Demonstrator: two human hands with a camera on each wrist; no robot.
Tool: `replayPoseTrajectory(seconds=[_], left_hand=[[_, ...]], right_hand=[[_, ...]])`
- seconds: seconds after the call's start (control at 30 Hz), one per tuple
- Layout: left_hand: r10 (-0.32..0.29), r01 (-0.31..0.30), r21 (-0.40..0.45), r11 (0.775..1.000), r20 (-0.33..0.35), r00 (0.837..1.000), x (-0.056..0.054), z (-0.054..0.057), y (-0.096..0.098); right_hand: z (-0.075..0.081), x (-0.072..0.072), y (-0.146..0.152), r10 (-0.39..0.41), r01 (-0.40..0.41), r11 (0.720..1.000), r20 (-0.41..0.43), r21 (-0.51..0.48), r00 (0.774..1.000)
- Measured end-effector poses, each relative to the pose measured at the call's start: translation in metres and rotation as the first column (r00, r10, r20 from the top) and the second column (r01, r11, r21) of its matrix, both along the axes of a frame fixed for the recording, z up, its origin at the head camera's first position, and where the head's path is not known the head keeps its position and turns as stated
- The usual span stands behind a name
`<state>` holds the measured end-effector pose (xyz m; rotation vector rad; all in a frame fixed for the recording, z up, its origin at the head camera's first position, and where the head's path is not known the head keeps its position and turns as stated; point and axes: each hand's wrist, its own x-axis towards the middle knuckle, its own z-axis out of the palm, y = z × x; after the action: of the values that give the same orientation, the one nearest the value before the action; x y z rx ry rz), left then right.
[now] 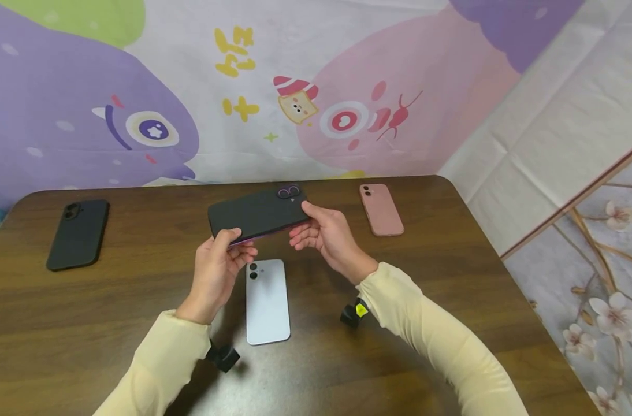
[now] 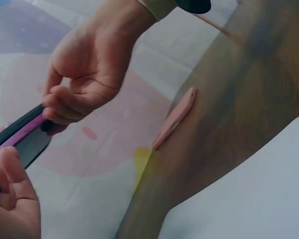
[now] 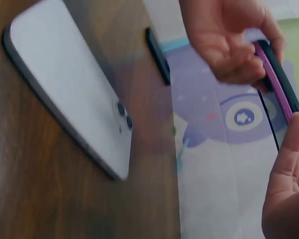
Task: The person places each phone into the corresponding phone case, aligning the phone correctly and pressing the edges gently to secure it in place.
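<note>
Both hands hold a purple-edged phone [image 2: 26, 131] with a black case [image 1: 256, 214] over its back, above the far part of the table. My left hand [image 1: 214, 277] grips the near left corner, thumb on the case and fingers beneath. The right hand [image 1: 334, 240] pinches the opposite end near the camera rings, its thumb on top. In the right wrist view, the purple side [image 3: 274, 77] shows along the black case, with the screen facing down. Whether the case is fully seated cannot be told. Just below the hands, a white phone [image 1: 268, 306] lies back up on the table.
A dark phone [image 1: 79, 234] lies at the table's far left, and a pink phone [image 1: 382, 211] at the far right. Behind the brown table [image 1: 441, 346] hangs a cartoon-printed cloth [image 1: 253, 150]. Black wrist cameras [image 1: 223, 356] hang below the sleeves.
</note>
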<state>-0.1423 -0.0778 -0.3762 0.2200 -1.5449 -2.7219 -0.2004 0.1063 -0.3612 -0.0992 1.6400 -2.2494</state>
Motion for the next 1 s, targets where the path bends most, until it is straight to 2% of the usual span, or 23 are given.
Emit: replayPoseTrajectory(seconds=[0.07, 0.13, 0.27, 0.47, 0.63, 0.8, 1.0], left_hand=[[-0.001, 0.001, 0.013, 1.000, -0.002, 1.000, -0.001, -0.002, 0.004], [-0.035, 0.035, 0.008, 0.999, 0.008, 0.999, -0.003, -0.003, 0.010], [-0.101, 0.102, -0.064, 0.993, 0.020, 0.995, -0.008, -0.004, 0.025], [-0.032, 0.033, -0.096, 0.995, 0.014, 0.999, -0.015, -0.007, 0.034], [-0.021, 0.025, -0.107, 0.994, 0.032, 0.999, -0.015, -0.007, 0.032], [-0.023, 0.026, -0.059, 0.998, 0.054, 0.998, -0.014, -0.007, 0.030], [-0.035, 0.034, 0.016, 0.999, 0.089, 0.995, -0.013, -0.005, 0.025]], right_hand=[[0.001, 0.004, -0.003, 0.000, 0.000, 1.000, 0.005, -0.030, 1.000], [0.001, 0.007, -0.007, -0.008, 0.009, 0.999, 0.012, -0.043, 1.000], [0.000, 0.013, -0.011, -0.014, 0.015, 0.998, 0.028, -0.055, 1.000], [0.000, 0.017, -0.014, -0.020, 0.021, 0.999, 0.030, -0.039, 0.999], [0.001, 0.019, -0.017, -0.040, 0.042, 0.998, 0.041, -0.039, 0.998], [0.001, 0.021, -0.019, -0.031, 0.033, 0.998, 0.042, -0.054, 0.999], [0.001, 0.018, -0.017, 0.034, -0.031, 0.997, 0.033, -0.066, 0.999]])
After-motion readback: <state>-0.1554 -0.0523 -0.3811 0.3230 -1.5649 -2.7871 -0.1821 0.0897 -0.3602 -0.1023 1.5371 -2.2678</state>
